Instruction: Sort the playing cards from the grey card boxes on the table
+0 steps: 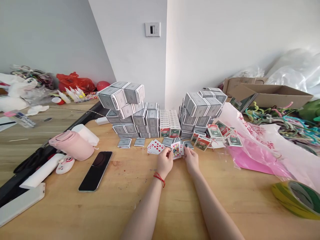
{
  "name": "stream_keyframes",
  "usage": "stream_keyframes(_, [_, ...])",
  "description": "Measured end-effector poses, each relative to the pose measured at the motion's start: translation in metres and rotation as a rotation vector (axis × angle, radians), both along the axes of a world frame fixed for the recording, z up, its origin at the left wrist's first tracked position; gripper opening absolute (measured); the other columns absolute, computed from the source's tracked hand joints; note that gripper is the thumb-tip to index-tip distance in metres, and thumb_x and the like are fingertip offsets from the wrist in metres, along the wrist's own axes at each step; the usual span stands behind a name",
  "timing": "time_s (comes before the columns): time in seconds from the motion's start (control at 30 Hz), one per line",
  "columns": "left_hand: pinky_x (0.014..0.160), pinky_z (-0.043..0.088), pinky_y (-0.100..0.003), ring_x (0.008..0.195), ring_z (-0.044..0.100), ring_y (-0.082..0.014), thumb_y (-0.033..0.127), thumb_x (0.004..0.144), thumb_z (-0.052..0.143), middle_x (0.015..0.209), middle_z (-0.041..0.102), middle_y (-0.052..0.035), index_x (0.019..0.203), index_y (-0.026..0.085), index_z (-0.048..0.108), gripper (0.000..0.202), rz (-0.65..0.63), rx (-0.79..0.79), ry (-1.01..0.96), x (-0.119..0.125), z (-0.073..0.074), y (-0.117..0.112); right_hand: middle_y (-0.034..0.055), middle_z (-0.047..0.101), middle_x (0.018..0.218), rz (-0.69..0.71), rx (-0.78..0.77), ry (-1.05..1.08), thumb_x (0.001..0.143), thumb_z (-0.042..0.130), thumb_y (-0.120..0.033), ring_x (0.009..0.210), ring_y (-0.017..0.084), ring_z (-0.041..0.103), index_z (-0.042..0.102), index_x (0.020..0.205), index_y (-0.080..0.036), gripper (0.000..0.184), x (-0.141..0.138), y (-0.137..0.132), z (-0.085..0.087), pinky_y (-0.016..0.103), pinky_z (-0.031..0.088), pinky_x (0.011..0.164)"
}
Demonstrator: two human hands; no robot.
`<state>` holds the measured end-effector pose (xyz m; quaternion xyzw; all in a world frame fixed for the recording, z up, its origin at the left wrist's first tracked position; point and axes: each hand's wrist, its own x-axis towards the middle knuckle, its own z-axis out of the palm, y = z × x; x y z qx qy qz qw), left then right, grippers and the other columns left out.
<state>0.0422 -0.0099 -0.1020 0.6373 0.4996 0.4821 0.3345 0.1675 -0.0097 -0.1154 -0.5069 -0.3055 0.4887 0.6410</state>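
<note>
Between my two hands is a small stack of playing cards (176, 150), with a face card uppermost. My left hand (165, 163), with a red string bracelet at the wrist, pinches the stack's left side. At its right edge my right hand (191, 160) has thumb and fingers closed on a card whose face is partly covered. Fanned face-up cards (155, 147) with red diamonds lie just left of my left hand. Behind my hands, patterned card backs (168, 142) lie on the wooden table (120, 206).
Tall piles of card decks stand at left (121, 96) and right (200, 106), with boxed decks (170, 121) between them. Loose card boxes (215, 131) lie at right. A phone (96, 171) and pink tumbler (72, 145) are at left, a tape roll (297, 198) at right.
</note>
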Motion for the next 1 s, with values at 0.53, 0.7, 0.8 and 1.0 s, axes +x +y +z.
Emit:
stream_keyframes(0.53, [0.054, 0.035, -0.020, 0.056, 0.045, -0.0099, 0.026, 0.070, 0.051, 0.059, 0.049, 0.0021, 0.063, 0.017, 0.048, 0.012, 0.021, -0.125, -0.245, -0.004, 0.001, 0.007, 0.0029, 0.067, 0.097, 0.577, 0.012, 0.689, 0.080, 0.052, -0.023, 0.092, 0.015, 0.060, 0.062, 0.096, -0.018, 0.019, -0.007, -0.007, 0.013, 0.029, 0.044, 0.088])
stream_keyframes(0.7, [0.053, 0.033, -0.020, 0.055, 0.043, -0.0097, 0.024, 0.068, 0.051, 0.057, 0.047, 0.0026, 0.060, 0.017, 0.047, 0.012, 0.035, -0.121, -0.232, -0.008, 0.002, 0.007, 0.0058, 0.067, 0.095, 0.590, 0.010, 0.539, 0.074, 0.061, -0.026, 0.089, 0.019, 0.060, 0.063, 0.094, -0.017, 0.022, -0.006, -0.007, 0.006, 0.035, 0.044, 0.085])
stream_keyframes(0.8, [0.052, 0.032, -0.020, 0.053, 0.040, -0.0091, 0.024, 0.068, 0.051, 0.056, 0.044, 0.0034, 0.058, 0.017, 0.045, 0.013, 0.036, -0.121, -0.221, -0.010, 0.002, 0.006, 0.0061, 0.067, 0.093, 0.565, -0.005, 0.473, 0.071, 0.065, -0.027, 0.087, 0.019, 0.061, 0.064, 0.093, -0.017, 0.025, -0.007, -0.007, 0.005, 0.035, 0.044, 0.084])
stream_keyframes(1.0, [0.052, 0.031, -0.020, 0.053, 0.038, -0.0088, 0.023, 0.068, 0.051, 0.055, 0.043, 0.0038, 0.057, 0.017, 0.044, 0.015, 0.020, -0.123, -0.202, -0.010, 0.002, 0.005, 0.0058, 0.068, 0.089, 0.470, -0.006, 0.380, 0.064, 0.070, -0.034, 0.082, 0.019, 0.061, 0.066, 0.088, -0.017, 0.029, -0.012, -0.007, 0.006, 0.034, 0.046, 0.079])
